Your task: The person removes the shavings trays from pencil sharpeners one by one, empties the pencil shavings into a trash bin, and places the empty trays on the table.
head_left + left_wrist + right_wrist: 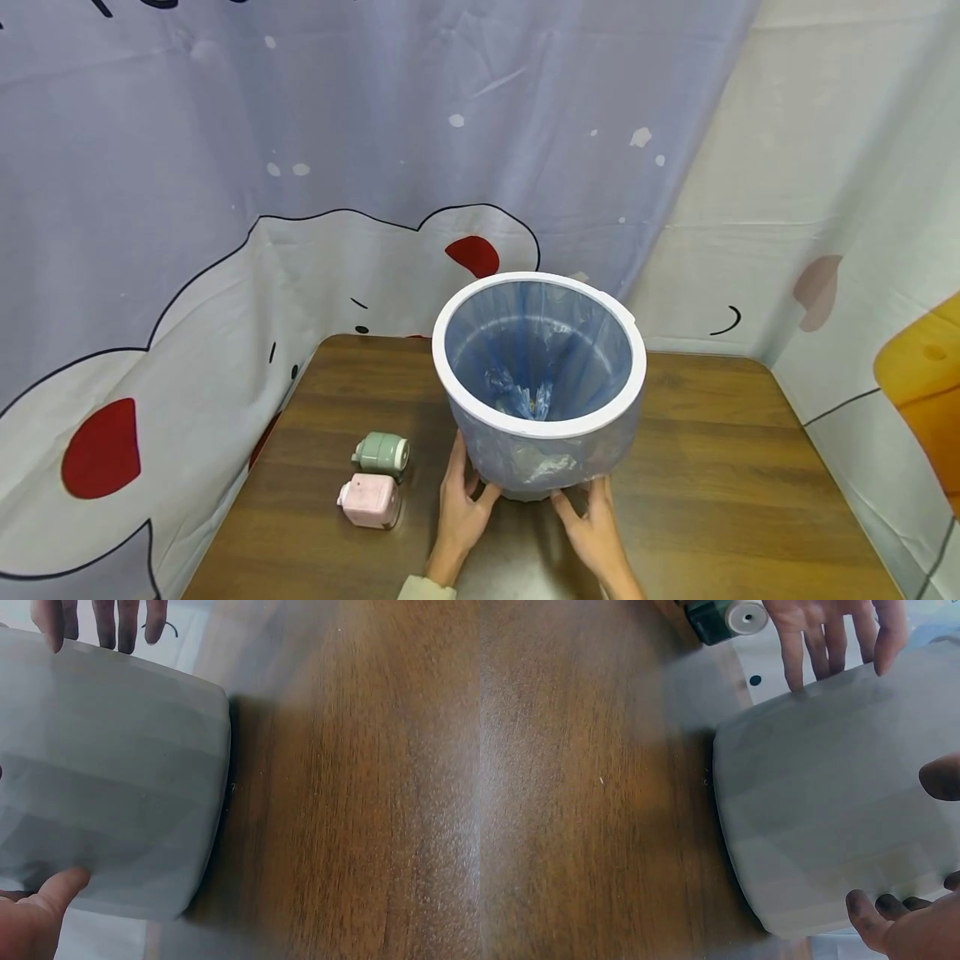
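Observation:
A trash can (540, 428) with a white rim stands in the middle of the table, lined with a translucent blue bag (540, 358). The bag hangs over the outside and bunches up at the bottom inside. My left hand (461, 518) grips the can's lower left side, thumb toward the front. On the lower right, my right hand (594, 532) holds it the same way. Both wrist views show the grey can body (120, 772) close up, its base at the wooden surface. Some fingers are hidden behind the can.
Left of the can, a small green bottle (380, 453) and a pink bottle (371, 501) lie side by side on the wooden table (720, 467). A printed curtain (360, 150) hangs behind the table and along its sides.

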{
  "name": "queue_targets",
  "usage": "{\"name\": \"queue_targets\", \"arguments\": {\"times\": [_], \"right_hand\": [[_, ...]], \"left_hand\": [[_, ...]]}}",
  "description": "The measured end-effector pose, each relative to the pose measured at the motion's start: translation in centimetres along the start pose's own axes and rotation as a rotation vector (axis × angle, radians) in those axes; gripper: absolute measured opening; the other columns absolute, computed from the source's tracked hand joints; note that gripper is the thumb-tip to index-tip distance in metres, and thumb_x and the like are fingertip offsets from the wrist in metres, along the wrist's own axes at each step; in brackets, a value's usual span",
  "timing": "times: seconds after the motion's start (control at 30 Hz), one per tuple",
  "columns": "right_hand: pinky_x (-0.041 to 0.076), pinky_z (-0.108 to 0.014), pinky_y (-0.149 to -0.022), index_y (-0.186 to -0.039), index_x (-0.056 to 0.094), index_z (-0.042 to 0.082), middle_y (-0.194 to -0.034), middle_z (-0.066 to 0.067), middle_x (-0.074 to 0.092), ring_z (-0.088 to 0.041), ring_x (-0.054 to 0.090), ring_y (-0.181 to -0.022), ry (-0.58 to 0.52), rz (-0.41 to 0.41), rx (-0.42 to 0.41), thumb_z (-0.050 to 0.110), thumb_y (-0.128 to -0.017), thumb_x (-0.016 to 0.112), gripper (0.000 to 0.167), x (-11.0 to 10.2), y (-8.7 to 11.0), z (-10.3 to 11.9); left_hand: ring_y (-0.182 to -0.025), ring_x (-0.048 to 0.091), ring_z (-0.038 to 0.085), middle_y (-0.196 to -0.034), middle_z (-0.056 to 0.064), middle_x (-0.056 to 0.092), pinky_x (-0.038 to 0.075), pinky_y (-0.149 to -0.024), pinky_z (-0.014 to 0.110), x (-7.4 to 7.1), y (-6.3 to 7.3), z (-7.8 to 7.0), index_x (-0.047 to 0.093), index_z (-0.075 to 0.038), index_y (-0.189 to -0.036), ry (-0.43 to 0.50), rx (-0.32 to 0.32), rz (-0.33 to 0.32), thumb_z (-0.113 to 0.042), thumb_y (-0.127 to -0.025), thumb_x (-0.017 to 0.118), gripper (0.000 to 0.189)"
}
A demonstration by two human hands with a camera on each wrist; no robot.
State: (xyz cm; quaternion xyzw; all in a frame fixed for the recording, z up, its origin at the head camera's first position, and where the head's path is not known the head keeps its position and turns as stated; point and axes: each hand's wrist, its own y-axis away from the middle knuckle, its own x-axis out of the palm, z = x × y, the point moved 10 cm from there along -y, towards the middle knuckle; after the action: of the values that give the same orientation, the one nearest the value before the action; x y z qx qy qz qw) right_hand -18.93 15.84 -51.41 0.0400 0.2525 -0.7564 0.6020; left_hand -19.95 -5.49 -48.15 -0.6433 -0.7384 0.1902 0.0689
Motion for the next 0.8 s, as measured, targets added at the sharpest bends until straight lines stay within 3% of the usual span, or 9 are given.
{"name": "queue_targets", "arguments": {"times": [0.1,0.27,0.4,0.5,0.7,0.8], "right_hand": [[0.046,-0.041,-0.085,-0.136,0.035,0.012,-0.125,-0.005,0.042,-0.017,0.052,-0.1,0.008,-0.001,-0.006,0.005,-0.077,0.07,0.069,0.0,0.0,0.0],[0.046,-0.039,-0.087,-0.134,0.038,0.011,-0.126,-0.005,0.042,-0.009,0.046,-0.111,-0.071,-0.005,0.036,0.001,-0.08,0.065,0.062,-0.5,-0.3,-0.7],[0.046,-0.024,-0.086,-0.131,0.042,0.008,-0.124,-0.007,0.048,0.002,0.045,-0.108,-0.138,-0.071,0.15,0.0,-0.084,0.06,0.051,-2.0,-1.0,-1.8],[0.042,-0.014,-0.083,-0.127,0.045,0.003,-0.117,-0.007,0.053,0.005,0.047,-0.102,-0.157,-0.148,0.185,-0.001,-0.086,0.056,0.043,-3.7,-2.0,-1.9],[0.041,-0.009,-0.078,-0.119,0.05,-0.008,-0.107,0.0,0.055,0.002,0.053,-0.096,-0.208,-0.266,0.124,-0.004,-0.089,0.048,0.03,-7.2,-5.0,0.1],[0.042,-0.01,-0.077,-0.118,0.051,-0.009,-0.104,0.002,0.055,0.0,0.054,-0.094,-0.245,-0.299,0.108,0.003,-0.094,0.044,0.028,-8.5,-6.6,1.4]], "left_hand": [[-0.127,0.033,0.035,-0.147,0.017,0.026,0.044,-0.083,0.053,0.1,0.0,0.0,0.021,-0.001,-0.144,0.006,0.003,0.0,-0.003,-0.076,0.069,0.084],[-0.128,0.031,0.034,-0.148,0.018,0.022,0.044,-0.087,0.05,0.2,0.2,0.1,0.017,0.0,-0.145,-0.014,-0.003,0.014,-0.002,-0.075,0.069,0.087],[-0.13,0.028,0.033,-0.149,0.018,0.02,0.042,-0.09,0.047,0.2,0.5,0.3,0.015,0.0,-0.145,-0.008,-0.022,0.025,0.001,-0.074,0.068,0.089],[-0.13,0.029,0.035,-0.147,0.021,0.023,0.042,-0.089,0.048,-0.2,0.6,0.3,0.018,0.002,-0.144,-0.016,-0.013,0.011,0.007,-0.072,0.066,0.087],[-0.122,0.041,0.04,-0.136,0.025,0.039,0.047,-0.083,0.047,-2.3,0.9,-0.2,0.034,0.006,-0.137,-0.103,0.049,-0.092,0.012,-0.071,0.064,0.072],[-0.114,0.048,0.039,-0.128,0.023,0.047,0.049,-0.078,0.046,-3.8,1.1,-0.5,0.041,0.006,-0.132,-0.121,0.057,-0.157,0.012,-0.072,0.063,0.064]]}}
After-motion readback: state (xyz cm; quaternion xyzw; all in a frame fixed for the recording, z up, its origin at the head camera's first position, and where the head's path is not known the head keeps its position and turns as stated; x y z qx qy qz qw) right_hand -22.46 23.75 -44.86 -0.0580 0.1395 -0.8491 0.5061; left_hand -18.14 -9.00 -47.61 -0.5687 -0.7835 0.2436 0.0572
